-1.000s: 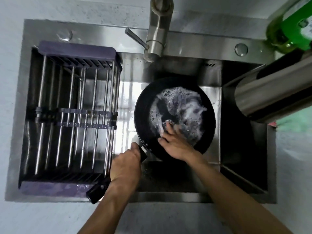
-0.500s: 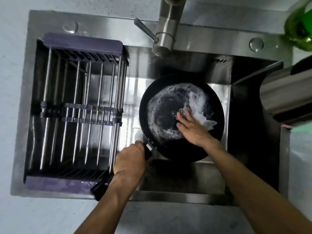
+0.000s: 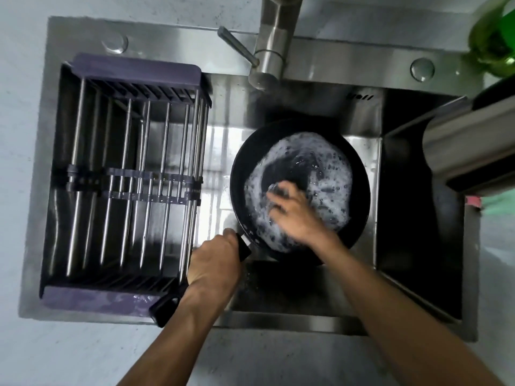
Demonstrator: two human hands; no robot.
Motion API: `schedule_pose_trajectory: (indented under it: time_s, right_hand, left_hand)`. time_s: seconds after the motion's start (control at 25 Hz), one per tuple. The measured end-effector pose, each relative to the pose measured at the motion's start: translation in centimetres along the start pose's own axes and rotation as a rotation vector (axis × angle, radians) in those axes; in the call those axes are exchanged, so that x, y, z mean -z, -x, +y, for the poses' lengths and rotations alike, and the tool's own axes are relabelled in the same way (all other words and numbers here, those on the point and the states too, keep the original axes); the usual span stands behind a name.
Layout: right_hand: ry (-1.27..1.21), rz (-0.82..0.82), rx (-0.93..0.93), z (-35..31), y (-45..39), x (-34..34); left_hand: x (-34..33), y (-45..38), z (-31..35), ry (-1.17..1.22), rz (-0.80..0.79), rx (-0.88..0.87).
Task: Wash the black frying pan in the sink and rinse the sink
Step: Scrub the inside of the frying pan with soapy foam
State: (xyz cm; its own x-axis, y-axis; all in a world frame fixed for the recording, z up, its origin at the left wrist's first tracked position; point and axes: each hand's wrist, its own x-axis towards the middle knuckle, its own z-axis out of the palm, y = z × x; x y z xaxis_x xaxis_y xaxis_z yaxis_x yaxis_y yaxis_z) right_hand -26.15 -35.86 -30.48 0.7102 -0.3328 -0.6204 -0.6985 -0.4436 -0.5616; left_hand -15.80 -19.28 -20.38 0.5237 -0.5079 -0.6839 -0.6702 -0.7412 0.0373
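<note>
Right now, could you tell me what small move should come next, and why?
Probably sweep the right hand and its scrubber toward the black frying pan's left inner wall: white foam covers the base, that wall looks bare, and the left hand grips the handle.

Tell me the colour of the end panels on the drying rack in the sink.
Purple, dull and muted. The head view, the only one, shows both panels of the drying rack clearly.

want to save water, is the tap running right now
Looks off: no stream falls from the faucet spout, and the suds in the frying pan sit undisturbed.
</note>
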Motion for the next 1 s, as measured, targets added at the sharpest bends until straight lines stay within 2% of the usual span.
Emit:
schedule_pose_trajectory:
  time_s: [0.08, 0.12, 0.2, 0.28, 0.36, 0.44, 0.48, 0.52, 0.6, 0.68, 0.76, 0.8, 0.88, 0.92, 1.0]
  right_hand:
    - [-0.077, 0.025, -0.121, 1.4, 0.5, 2.2]
    - [-0.153, -0.024, -0.143, 2.4, 2.0, 2.1]
    - [-0.173, -0.234, -0.022, 1.2, 4.0, -0.9]
    - [-0.208, -0.256, 0.109, -0.5, 1.0, -1.1]
    - [-0.105, -0.214, 0.049, 0.2, -1.3, 1.1]
    - [0.033, -0.235, -0.080, 2.3, 1.2, 0.8]
    - [0.059, -0.296, -0.068, 1.8, 2.6, -1.1]
    - [-0.041, -0.326, 0.019, -0.3, 3.1, -2.4]
    - [-0.422, -0.241, 0.126, -4.3, 0.0, -2.3]
    - [-0.405, -0.128, 0.034, -6.3, -2.5, -0.9]
    - [-0.357, -0.150, -0.052, -7.2, -2.0, -1.3]
    - [-0.441, -0.178, -0.044, -7.7, -1.6, -1.9]
    - [-0.680, -0.054, 0.018, -8.8, -2.6, -1.2]
    - [-0.690, 0.013, 0.001, -8.6, -3.5, -0.3]
    - [-0.512, 0.048, -0.067, -7.4, -4.8, 0.3]
  left_hand:
    - [0.1, 0.1, -0.1, 0.001, -0.002, 0.011]
    - [0.2, 0.2, -0.1, -0.009, 0.000, 0.013]
    - [0.3, 0.3, 0.0, -0.029, -0.002, 0.015]
    - [0.2, 0.0, 0.1, -0.019, -0.013, 0.009]
    - [0.1, -0.2, -0.2, -0.002, -0.020, 0.018]
    - [0.3, -0.1, -0.1, -0.004, -0.017, 0.015]
    - [0.4, 0.0, 0.0, -0.012, -0.014, 0.020]
    - [0.4, 0.1, 0.1, -0.028, -0.015, 0.024]
    - [0.3, -0.1, 0.2, -0.033, -0.020, 0.016]
    - [0.3, -0.3, 0.1, -0.012, -0.033, 0.010]
    - [0.5, -0.3, -0.1, -0.012, -0.040, 0.010]
    - [0.5, -0.3, -0.1, -0.011, -0.036, 0.009]
    - [0.2, -0.4, -0.1, -0.001, -0.023, -0.005]
    - [0.1, -0.5, -0.1, 0.009, -0.023, -0.008]
    - [0.1, -0.5, -0.1, 0.023, -0.032, -0.008]
